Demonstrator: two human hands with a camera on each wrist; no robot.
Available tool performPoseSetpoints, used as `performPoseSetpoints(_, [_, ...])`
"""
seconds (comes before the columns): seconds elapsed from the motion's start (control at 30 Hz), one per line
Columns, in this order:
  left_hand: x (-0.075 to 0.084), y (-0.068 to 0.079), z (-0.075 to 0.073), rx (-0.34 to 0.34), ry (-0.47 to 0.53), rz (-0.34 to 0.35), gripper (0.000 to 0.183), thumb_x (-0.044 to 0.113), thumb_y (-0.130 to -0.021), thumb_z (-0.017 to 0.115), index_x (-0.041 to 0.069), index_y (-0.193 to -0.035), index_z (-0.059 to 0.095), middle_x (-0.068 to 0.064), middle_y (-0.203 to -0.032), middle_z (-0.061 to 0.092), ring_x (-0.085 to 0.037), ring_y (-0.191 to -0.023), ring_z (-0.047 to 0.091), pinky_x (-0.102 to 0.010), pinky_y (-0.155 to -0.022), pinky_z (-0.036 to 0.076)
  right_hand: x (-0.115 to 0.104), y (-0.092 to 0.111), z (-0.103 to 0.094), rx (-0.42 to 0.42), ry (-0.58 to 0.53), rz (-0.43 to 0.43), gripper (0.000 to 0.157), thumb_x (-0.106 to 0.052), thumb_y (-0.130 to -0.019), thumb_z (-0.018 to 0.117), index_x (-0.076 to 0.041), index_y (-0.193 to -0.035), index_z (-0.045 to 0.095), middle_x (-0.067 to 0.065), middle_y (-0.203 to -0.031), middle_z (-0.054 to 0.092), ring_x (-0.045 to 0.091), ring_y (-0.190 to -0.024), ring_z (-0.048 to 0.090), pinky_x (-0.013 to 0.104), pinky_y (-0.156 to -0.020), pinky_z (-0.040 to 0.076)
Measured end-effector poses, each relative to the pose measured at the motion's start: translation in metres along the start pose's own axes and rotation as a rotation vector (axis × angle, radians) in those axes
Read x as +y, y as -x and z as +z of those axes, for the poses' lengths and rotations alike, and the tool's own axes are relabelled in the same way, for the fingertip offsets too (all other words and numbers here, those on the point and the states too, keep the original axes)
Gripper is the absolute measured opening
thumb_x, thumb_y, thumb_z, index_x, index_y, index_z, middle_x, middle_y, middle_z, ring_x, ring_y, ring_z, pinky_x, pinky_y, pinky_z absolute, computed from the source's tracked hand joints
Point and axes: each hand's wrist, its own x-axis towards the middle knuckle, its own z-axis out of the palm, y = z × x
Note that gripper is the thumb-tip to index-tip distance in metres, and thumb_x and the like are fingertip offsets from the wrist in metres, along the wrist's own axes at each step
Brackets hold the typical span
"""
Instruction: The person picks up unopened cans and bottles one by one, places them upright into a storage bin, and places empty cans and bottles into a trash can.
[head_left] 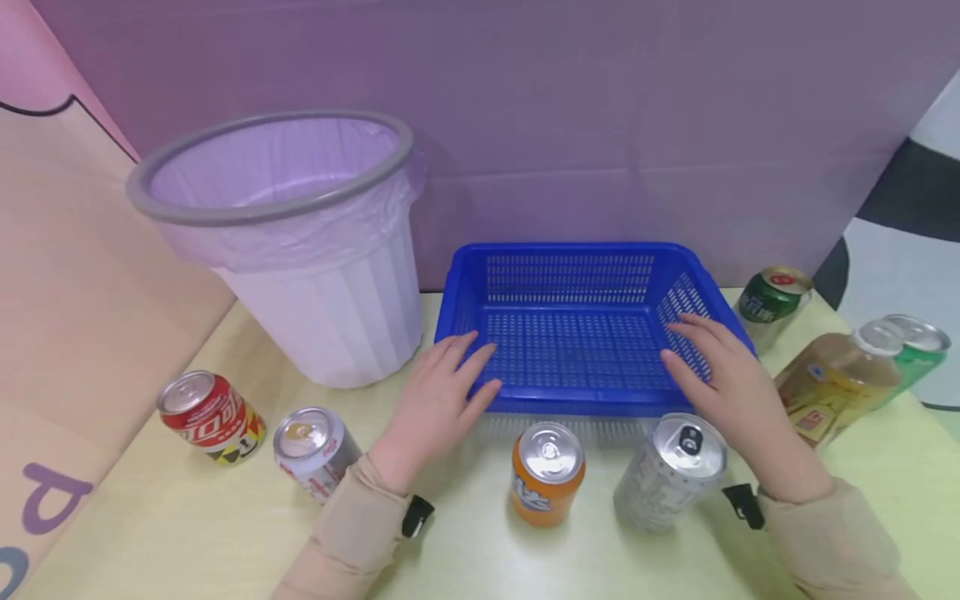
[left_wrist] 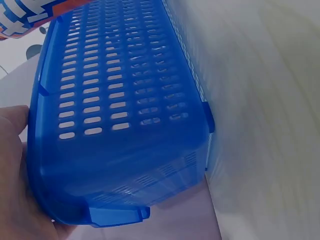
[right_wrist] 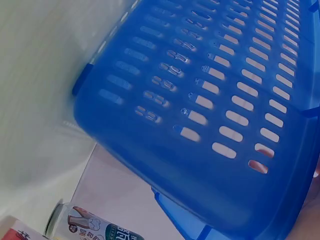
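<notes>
A blue plastic basket (head_left: 577,400) with slotted walls sits on the table before me. My left hand (head_left: 431,396) is over its left front corner, fingers spread and pointing inward. At the right front corner, my right hand (head_left: 723,387) has its fingers loosely extended over the rim. In the left wrist view the fingers of the left hand (left_wrist: 20,180) lie right at the basket rim (left_wrist: 35,150). Part of the right hand (right_wrist: 307,215) shows beyond the basket wall (right_wrist: 165,150) in the right wrist view. Neither hand curls round anything.
An orange can (head_left: 547,492) and a silver can (head_left: 660,487) stand in front of the basket. Left are a red can (head_left: 217,417), a white-silver can (head_left: 315,454) and a lined bin (head_left: 337,308). Right are a green-gold can (head_left: 768,300), a bottle (head_left: 832,387) and a green can (head_left: 918,354).
</notes>
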Motion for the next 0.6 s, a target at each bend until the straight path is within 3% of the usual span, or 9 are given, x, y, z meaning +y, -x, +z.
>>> performPoseSetpoints(0.17, [-0.0018,0.0000,0.0024,-0.004,-0.009,0.051,0.038,0.034,-0.095,0.053,0.007,-0.118,0.064,-0.012,-0.122,0.063,-0.029,-0.116,0.055,-0.044,-0.108,0.032,0.0025,0.0043,0.0004,0.031,-0.049,-0.018,0.033,-0.022,-0.095,0.056,0.002,-0.118,0.059,0.024,-0.128,0.054,0.044,-0.121,0.045,0.061,-0.097,0.033])
performPoseSetpoints(0.2, [-0.0019,-0.0002,0.0032,-0.004,-0.012,0.061,0.037,0.035,-0.095,0.053,0.007,-0.116,0.065,-0.010,-0.119,0.064,-0.027,-0.114,0.057,-0.044,-0.108,0.031,0.0031,0.0055,0.0002,0.046,-0.065,-0.027,0.031,-0.020,-0.094,0.057,0.001,-0.116,0.060,0.023,-0.126,0.056,0.041,-0.120,0.047,0.055,-0.101,0.034])
performPoseSetpoints(0.3, [-0.0022,-0.0011,0.0061,-0.002,-0.012,0.076,0.038,0.039,-0.094,0.054,0.008,-0.111,0.067,-0.007,-0.112,0.067,-0.024,-0.109,0.059,-0.043,-0.108,0.031,0.0056,0.0085,-0.0003,0.097,-0.124,-0.071,0.024,-0.013,-0.092,0.059,-0.001,-0.112,0.063,0.020,-0.119,0.061,0.015,-0.122,0.049,0.029,-0.106,0.033])
performPoseSetpoints(0.4, [-0.0028,-0.0016,0.0085,0.008,0.000,0.078,0.039,0.041,-0.092,0.056,0.008,-0.108,0.068,-0.007,-0.109,0.067,-0.024,-0.106,0.059,-0.042,-0.108,0.032,0.0058,0.0099,-0.0010,0.123,-0.166,-0.104,0.020,-0.008,-0.091,0.060,-0.003,-0.109,0.065,0.018,-0.115,0.064,-0.012,-0.116,0.042,0.006,-0.098,0.025])
performPoseSetpoints(0.5, [-0.0041,-0.0014,0.0095,0.033,0.010,0.085,0.038,0.041,-0.090,0.059,0.008,-0.106,0.069,-0.006,-0.106,0.068,-0.023,-0.103,0.060,-0.041,-0.106,0.034,0.0039,0.0100,-0.0016,0.109,-0.193,-0.112,0.020,-0.007,-0.091,0.058,-0.004,-0.110,0.066,0.016,-0.114,0.064,-0.020,-0.113,0.037,0.005,-0.096,0.025])
performPoseSetpoints(0.6, [-0.0059,-0.0008,0.0098,0.065,0.010,0.107,0.037,0.040,-0.088,0.061,0.008,-0.103,0.070,-0.005,-0.103,0.069,-0.022,-0.099,0.061,-0.039,-0.101,0.037,0.0006,0.0103,-0.0020,0.089,-0.223,-0.108,0.020,-0.005,-0.091,0.057,-0.005,-0.110,0.066,-0.005,-0.116,0.064,-0.019,-0.112,0.039,0.005,-0.094,0.027])
